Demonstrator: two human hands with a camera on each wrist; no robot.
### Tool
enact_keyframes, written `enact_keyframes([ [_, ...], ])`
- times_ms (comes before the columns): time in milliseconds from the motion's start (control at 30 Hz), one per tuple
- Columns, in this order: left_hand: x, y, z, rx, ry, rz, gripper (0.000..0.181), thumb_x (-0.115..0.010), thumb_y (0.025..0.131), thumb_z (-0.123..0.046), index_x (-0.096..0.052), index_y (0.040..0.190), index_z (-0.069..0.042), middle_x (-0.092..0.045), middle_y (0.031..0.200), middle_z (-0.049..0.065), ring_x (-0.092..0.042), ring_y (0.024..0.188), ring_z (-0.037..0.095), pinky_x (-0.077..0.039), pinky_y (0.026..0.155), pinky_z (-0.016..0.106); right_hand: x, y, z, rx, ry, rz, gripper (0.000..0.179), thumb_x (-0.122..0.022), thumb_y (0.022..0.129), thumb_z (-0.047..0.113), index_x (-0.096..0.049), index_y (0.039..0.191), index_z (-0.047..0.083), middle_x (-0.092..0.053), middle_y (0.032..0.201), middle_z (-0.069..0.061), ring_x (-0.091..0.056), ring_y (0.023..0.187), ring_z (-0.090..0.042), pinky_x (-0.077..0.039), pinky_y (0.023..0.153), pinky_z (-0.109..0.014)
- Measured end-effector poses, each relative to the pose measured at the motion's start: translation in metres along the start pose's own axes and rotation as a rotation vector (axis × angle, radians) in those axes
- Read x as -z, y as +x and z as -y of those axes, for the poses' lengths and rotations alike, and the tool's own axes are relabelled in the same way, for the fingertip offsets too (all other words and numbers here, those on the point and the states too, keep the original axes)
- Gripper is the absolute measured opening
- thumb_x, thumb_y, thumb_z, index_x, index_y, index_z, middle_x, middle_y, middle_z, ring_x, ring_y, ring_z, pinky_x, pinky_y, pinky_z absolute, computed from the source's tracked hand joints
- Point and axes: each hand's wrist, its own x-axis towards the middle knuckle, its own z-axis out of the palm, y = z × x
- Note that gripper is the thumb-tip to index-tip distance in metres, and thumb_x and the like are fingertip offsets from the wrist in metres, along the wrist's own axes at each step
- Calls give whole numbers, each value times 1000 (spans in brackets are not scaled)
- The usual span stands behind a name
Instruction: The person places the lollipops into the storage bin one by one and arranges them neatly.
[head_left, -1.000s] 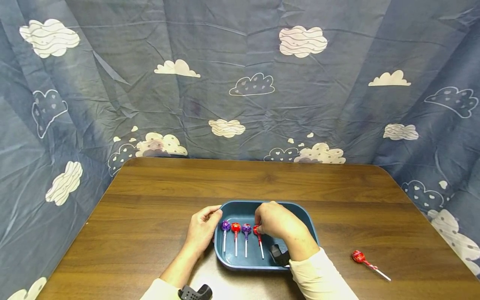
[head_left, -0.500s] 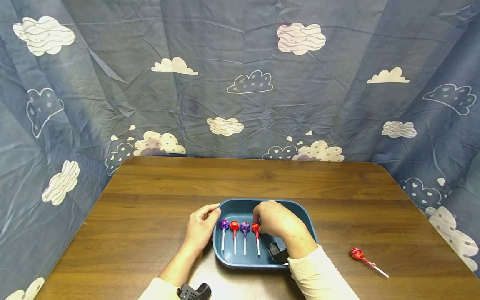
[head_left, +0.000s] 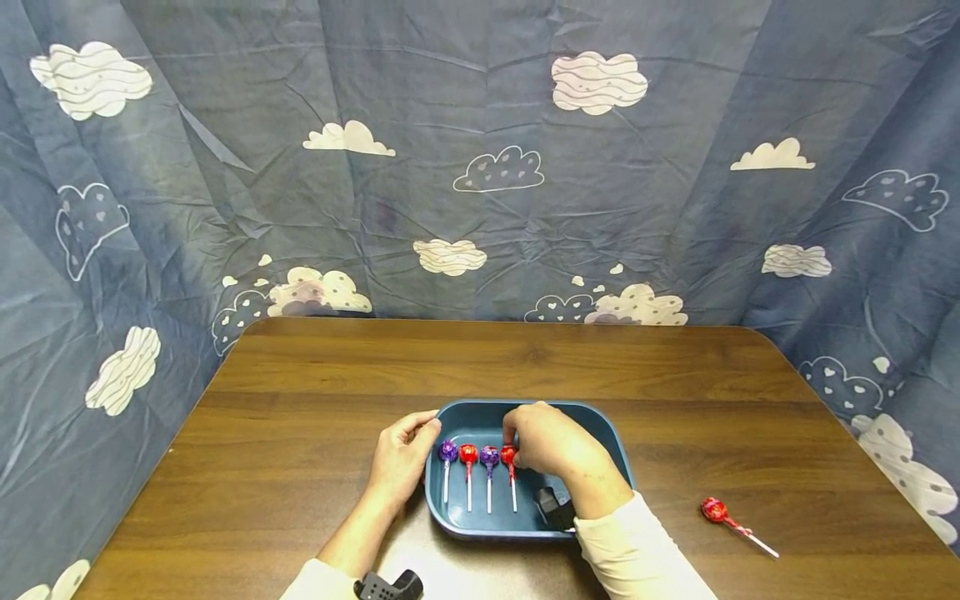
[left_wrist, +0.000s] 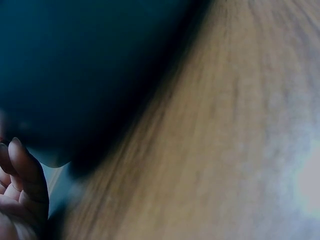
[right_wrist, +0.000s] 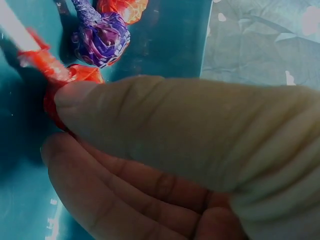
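In the head view a blue tray (head_left: 525, 533) holds a row of lollipops. From the left lie a purple lollipop (head_left: 448, 451), a red lollipop (head_left: 468, 454) and another purple lollipop (head_left: 489, 457), sticks toward the person. Fourth comes a red lollipop (head_left: 513, 479), its wrapped head pinched by my right hand (head_left: 558, 442). The right wrist view has the thumb (right_wrist: 80, 95) pressed on that red wrapper, fingers beneath partly hiding it. My left hand (head_left: 401, 458) grips the tray's left rim near the far corner; its fingers (left_wrist: 30, 175) show curled beside the tray in the left wrist view.
Another red lollipop (head_left: 715, 509) lies on the wooden table (head_left: 300, 433) to the right of the tray, its stick pointing toward the near right. Behind the table hangs a blue curtain (head_left: 420, 200) with a cloud print.
My right hand has shifted the fourth lollipop slightly left, and its slanted stick now lies nearly parallel to the others. The left hand stays at the tray's rim.
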Motion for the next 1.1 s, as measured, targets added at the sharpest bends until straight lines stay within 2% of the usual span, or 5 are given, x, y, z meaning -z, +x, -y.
enact_keyframes([
  [200,0,0,2,-5,6,1,23,-66,95,-16,-76,113,-4,-77,102,16,-65,82,9,-51,72,21,2,-2,2,-2,-6,-5,20,-86,74,3,-70,80,12,-65,75,-2,-57,77,-21,-49,68,-38],
  [433,0,0,2,-3,-9,-1,23,-67,95,-16,-77,112,-4,-77,98,17,-62,74,5,-50,66,21,4,-3,4,-9,-3,-3,20,-87,74,3,-69,78,12,-64,76,-3,-56,76,-20,-49,68,-38],
  [800,3,-2,-2,1,-34,6,25,-68,95,-16,-75,115,-2,-77,100,18,-62,78,7,-50,68,20,4,-4,7,61,10,-18,18,-84,74,1,-70,75,12,-62,68,1,-55,73,-20,-48,66,-38],
  [1100,1,-1,-2,-3,-37,13,25,-68,95,-15,-75,115,-2,-77,102,18,-63,81,8,-51,71,20,6,-5,5,45,9,-7,19,-83,75,1,-69,74,13,-62,68,2,-55,74,-20,-47,66,-38],
])
